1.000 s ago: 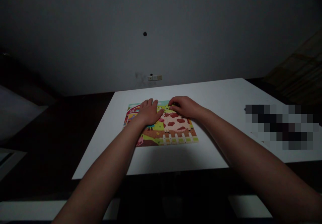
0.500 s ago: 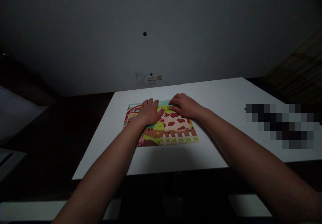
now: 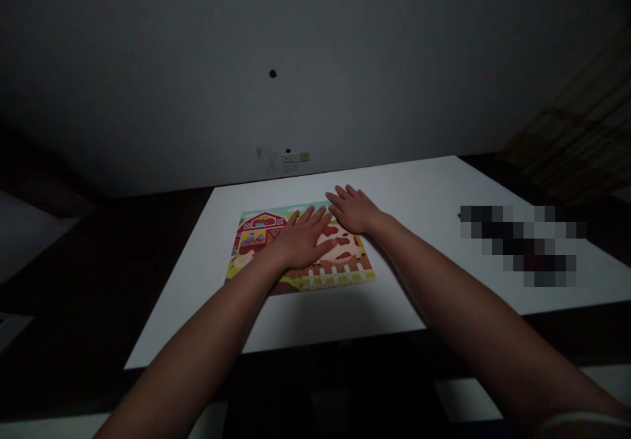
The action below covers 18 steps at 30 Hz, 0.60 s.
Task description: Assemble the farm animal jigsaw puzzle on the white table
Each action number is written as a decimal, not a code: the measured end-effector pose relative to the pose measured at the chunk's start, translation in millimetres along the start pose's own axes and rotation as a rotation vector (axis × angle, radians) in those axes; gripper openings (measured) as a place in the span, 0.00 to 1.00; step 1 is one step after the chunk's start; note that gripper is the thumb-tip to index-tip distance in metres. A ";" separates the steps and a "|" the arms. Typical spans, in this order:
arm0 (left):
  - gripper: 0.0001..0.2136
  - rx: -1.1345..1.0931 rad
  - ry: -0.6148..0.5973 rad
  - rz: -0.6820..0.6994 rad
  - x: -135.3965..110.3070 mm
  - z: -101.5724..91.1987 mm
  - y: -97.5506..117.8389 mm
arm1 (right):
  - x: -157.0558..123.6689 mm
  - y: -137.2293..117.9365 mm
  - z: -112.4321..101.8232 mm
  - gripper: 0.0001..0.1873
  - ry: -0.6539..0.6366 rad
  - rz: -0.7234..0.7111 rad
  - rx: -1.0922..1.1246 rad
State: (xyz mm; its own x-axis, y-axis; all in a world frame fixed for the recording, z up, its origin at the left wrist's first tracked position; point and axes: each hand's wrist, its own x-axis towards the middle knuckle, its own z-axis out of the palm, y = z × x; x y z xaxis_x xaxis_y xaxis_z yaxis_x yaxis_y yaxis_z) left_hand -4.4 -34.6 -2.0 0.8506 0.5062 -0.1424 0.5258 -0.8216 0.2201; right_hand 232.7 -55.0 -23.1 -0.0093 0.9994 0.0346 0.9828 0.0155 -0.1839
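A colourful farm picture sheet (image 3: 340, 275) lies flat on the white table (image 3: 419, 183), with a red barn, a spotted cow and a white fence on it. Across its middle rests my left hand (image 3: 303, 238), palm down with the fingers spread. My right hand (image 3: 352, 209) lies on the sheet's upper right corner, fingers stretched out and flat. Both hands hold nothing. Parts of the cow and the barn are hidden beneath them. Whether the sheet is a puzzle or a plain card, I cannot tell.
A dark, blurred-out object (image 3: 517, 242) is on the right side of the table. Wall sockets (image 3: 296, 157) sit on the grey wall behind the far edge. A patterned curtain (image 3: 576, 130) hangs at the right.
My left hand has slid right across the sheet, uncovering more of the barn. My right hand's fingers have straightened and flattened at the upper right corner. The view has shifted slightly.
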 end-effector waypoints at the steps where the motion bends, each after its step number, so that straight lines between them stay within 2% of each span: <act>1: 0.42 -0.006 0.023 0.000 0.5 2.2 -1.5 | -1.0 -5.1 -0.8 0.36 0.021 -0.026 0.001; 3: 0.40 -0.022 0.096 -0.026 2.2 7.1 -3.8 | -3.6 -16.8 -0.9 0.37 0.053 -0.094 0.027; 5: 0.38 -0.034 0.184 -0.081 5.0 11.9 -4.1 | -6.7 -28.4 1.8 0.39 0.021 -0.125 0.078; 7: 0.37 -0.032 0.221 -0.111 8.3 15.4 -3.1 | -9.5 -36.6 6.5 0.41 -0.012 -0.120 0.093; 12: 0.37 -0.030 0.209 -0.135 14.8 17.8 -1.9 | -8.8 -38.1 15.8 0.42 0.006 -0.087 0.072; 18: 0.40 -0.026 0.142 -0.177 23.3 15.5 0.4 | 2.5 -30.4 15.9 0.43 -0.035 -0.089 0.058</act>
State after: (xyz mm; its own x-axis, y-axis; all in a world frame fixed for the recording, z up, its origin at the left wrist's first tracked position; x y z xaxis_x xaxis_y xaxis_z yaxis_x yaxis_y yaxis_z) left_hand 15.6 -27.2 -20.2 0.7365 0.6750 -0.0444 0.6651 -0.7107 0.2293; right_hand 199.9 -52.5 -33.0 -0.1032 0.9945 0.0194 0.9656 0.1048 -0.2380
